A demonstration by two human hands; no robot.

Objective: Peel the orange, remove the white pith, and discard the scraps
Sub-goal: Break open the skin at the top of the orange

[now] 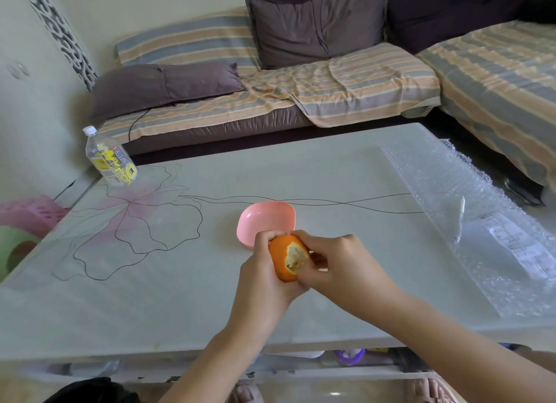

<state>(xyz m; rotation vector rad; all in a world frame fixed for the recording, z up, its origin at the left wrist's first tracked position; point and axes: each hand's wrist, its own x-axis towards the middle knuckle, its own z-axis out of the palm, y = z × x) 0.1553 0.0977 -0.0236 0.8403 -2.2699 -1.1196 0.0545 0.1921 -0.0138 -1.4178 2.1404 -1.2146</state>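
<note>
The left hand (264,277) cups the orange (284,259) above the desk (210,297), fingers curled round its far side. A patch of peel is off, pale pith showing. The right hand (340,264) pinches at that bare patch's edge. Just behind sits a pink dish (264,219). A plastic bottle (109,159) stands far left; bubble wrap (481,222) lies on the right.

Near rim of bowl (264,219) behind orange (281,259), left hand (264,282)

Left hand (264,279) grips part-peeled orange (284,259); right hand (340,267) pinches its peel.
</note>
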